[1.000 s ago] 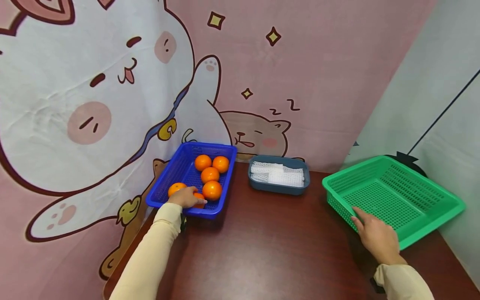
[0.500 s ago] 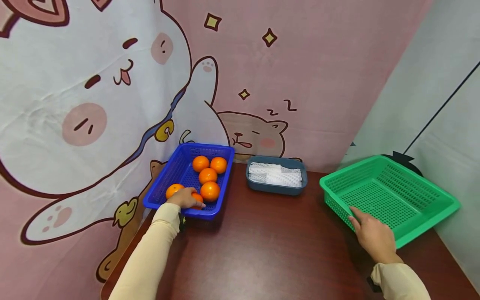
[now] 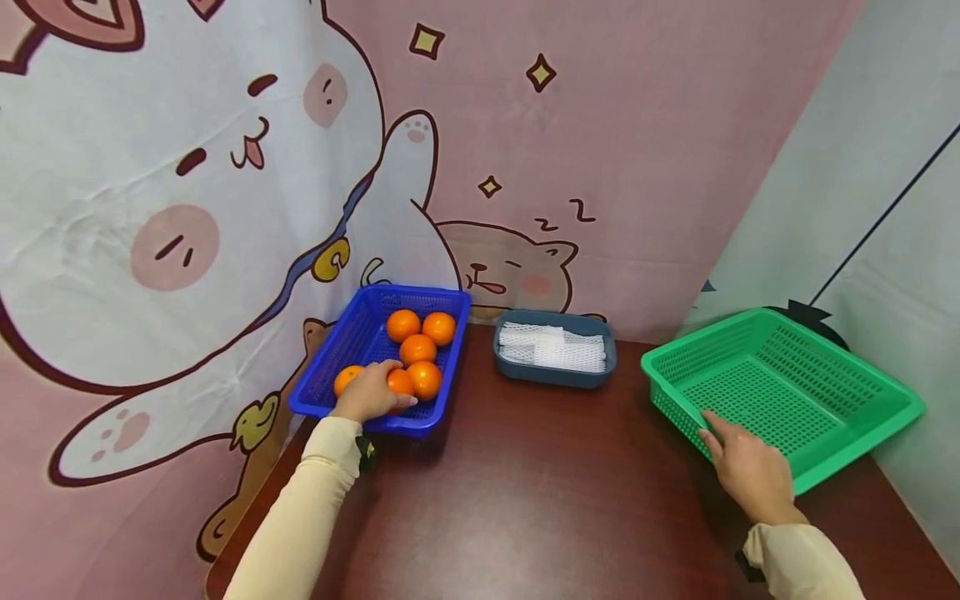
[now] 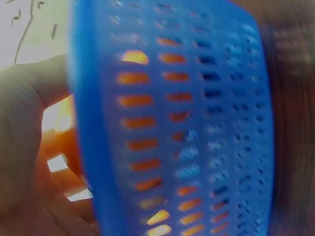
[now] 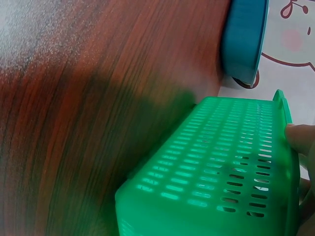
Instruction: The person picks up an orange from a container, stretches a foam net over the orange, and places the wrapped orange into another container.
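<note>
Orange, one, held in the left grip, fingers bent over its far side, thumb along its near side. Location: near end of the perforated blue basket, which extends beyond the left grip. Five further oranges, same basket: one just left of the left grip, partly hidden by it; one just right of the held fruit; three beyond. Green basket, perforated: rim pinched by the right grip, body extending beyond and rightward of it. Dark blue tray, containing white netting: between both grips, farther back. Worktop, red-brown: below both grips.
</note>
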### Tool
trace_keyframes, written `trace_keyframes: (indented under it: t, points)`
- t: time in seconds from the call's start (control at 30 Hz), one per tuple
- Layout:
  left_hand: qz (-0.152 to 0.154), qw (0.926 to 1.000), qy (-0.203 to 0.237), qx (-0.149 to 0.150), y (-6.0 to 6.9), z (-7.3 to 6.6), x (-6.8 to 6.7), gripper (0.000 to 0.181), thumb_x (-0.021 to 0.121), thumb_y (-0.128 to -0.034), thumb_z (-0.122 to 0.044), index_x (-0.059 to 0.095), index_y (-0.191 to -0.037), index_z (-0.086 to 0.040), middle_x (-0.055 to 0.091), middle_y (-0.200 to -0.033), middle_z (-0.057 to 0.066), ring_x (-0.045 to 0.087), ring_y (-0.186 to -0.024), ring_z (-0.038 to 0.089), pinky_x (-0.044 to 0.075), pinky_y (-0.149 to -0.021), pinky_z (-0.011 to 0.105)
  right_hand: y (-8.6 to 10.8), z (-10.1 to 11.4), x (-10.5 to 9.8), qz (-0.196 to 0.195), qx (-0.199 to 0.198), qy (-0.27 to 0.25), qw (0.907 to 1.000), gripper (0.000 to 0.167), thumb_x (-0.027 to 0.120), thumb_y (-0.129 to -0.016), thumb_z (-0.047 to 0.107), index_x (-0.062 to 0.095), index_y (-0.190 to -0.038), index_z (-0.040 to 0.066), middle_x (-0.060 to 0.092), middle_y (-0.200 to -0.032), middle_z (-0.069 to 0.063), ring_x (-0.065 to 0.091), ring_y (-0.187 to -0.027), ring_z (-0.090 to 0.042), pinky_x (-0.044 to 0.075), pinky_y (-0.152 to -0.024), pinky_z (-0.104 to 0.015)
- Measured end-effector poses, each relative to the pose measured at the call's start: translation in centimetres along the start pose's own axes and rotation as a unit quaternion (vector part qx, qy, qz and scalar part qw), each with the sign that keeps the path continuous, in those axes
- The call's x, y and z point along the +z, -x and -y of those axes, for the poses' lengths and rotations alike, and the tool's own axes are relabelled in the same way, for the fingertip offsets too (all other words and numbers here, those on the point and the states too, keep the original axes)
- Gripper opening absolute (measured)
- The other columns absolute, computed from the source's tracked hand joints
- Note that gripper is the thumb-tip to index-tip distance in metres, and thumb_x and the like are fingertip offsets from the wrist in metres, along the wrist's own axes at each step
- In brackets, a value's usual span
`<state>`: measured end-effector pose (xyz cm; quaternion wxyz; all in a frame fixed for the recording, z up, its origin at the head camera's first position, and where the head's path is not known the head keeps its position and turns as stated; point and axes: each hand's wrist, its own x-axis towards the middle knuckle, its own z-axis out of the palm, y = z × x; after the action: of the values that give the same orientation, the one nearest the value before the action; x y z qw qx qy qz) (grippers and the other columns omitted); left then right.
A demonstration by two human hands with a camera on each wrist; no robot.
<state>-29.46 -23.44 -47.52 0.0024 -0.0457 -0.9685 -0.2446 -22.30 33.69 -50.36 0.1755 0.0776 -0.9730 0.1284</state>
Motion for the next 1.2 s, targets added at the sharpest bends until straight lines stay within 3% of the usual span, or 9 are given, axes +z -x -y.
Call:
trace_keyframes:
  t: [0.23, 0.53, 0.8, 1.2]
  points:
    - [-0.061, 0.9969, 0.039, 0.033, 0.5, -2.6, -0.6, 0.075, 0.083, -0.0744, -0.039, 0.054, -0.137, -0.01, 0.057, -0.123, 0.017, 0.055, -0.106, 0.034, 0.045, -0.091, 0.05, 0.1, 0.1, -0.1, 0.01, 0.003, 0.004, 0.9999, 0.042, 0.063, -0.095, 0.022, 0.058, -0.132, 0.004, 0.064, -0.107, -0.03, 0.061, -0.068, -0.041, 0.037, -0.04, -0.042]
    - [-0.122, 0.9832, 0.098, 0.095, 0.7, -5.7, -0.3, 0.07, 0.085, -0.0731, -0.038, 0.055, -0.134, -0.018, 0.054, -0.131, 0.008, 0.053, -0.111, 0.03, 0.044, -0.091, 0.05, 0.1, -0.1, 0.0, 0.016, 0.008, 0.007, 0.9998, 0.042, 0.062, -0.095, 0.023, 0.057, -0.133, 0.005, 0.063, -0.107, -0.031, 0.061, -0.071, -0.044, 0.039, -0.042, -0.045]
    - [-0.102, 0.9816, 0.108, 0.121, 0.7, -7.9, 1.3, 0.073, 0.084, -0.0733, -0.042, 0.054, -0.136, -0.019, 0.055, -0.13, 0.005, 0.055, -0.109, 0.027, 0.044, -0.09, 0.052, 0.0, 0.0, 0.2, -0.005, -0.001, 0.006, 1.0, 0.04, 0.062, -0.095, 0.023, 0.059, -0.131, 0.005, 0.065, -0.107, -0.029, 0.062, -0.075, -0.046, 0.042, -0.045, -0.051]
    - [-0.065, 0.9768, 0.124, 0.162, 0.3, -11.1, 4.0, 0.073, 0.085, -0.0727, -0.041, 0.055, -0.136, -0.021, 0.055, -0.13, 0.001, 0.055, -0.108, 0.02, 0.048, -0.09, 0.039, 0.1, -0.1, 0.1, -0.014, -0.005, 0.0, 0.9999, 0.039, 0.064, -0.094, 0.022, 0.06, -0.13, 0.006, 0.066, -0.106, -0.027, 0.063, -0.074, -0.044, 0.041, -0.043, -0.048]
